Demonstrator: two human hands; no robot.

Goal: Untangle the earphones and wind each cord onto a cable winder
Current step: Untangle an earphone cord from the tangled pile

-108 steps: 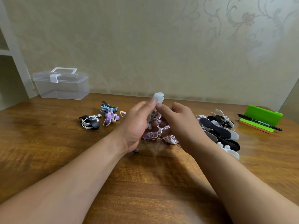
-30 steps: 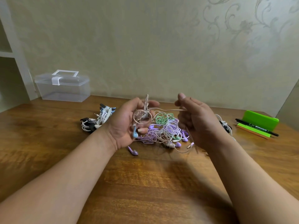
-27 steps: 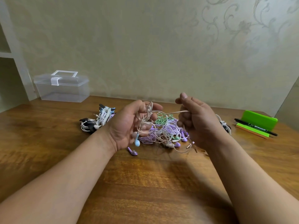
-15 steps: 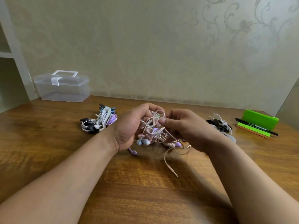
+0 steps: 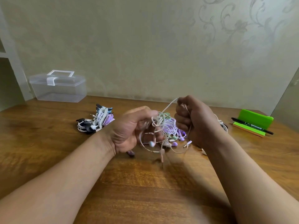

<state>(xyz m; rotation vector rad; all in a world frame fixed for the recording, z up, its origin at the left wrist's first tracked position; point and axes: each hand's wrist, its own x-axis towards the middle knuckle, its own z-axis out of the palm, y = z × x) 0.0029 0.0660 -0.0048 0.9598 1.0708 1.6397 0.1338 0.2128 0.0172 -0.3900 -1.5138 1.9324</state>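
Note:
A tangle of white, purple and green earphone cords lies on the wooden table between my hands. My left hand grips a knotted bunch of pale cord lifted above the table, with earbuds and a plug hanging below it. My right hand is raised to the right, fingers curled round a single pale cord that runs taut down to the knot. A group of earphones wound on winders sits to the left. The spare winders at the right are mostly hidden behind my right hand.
A clear plastic box with a white latch stands at the back left against the wall. A green sticky-note block with a black pen across it lies at the right. The table's near part is bare wood.
My hands were close together on the knot; my right hand has since pulled up and to the right, drawing one cord taut. Earlier still I held a white winder.

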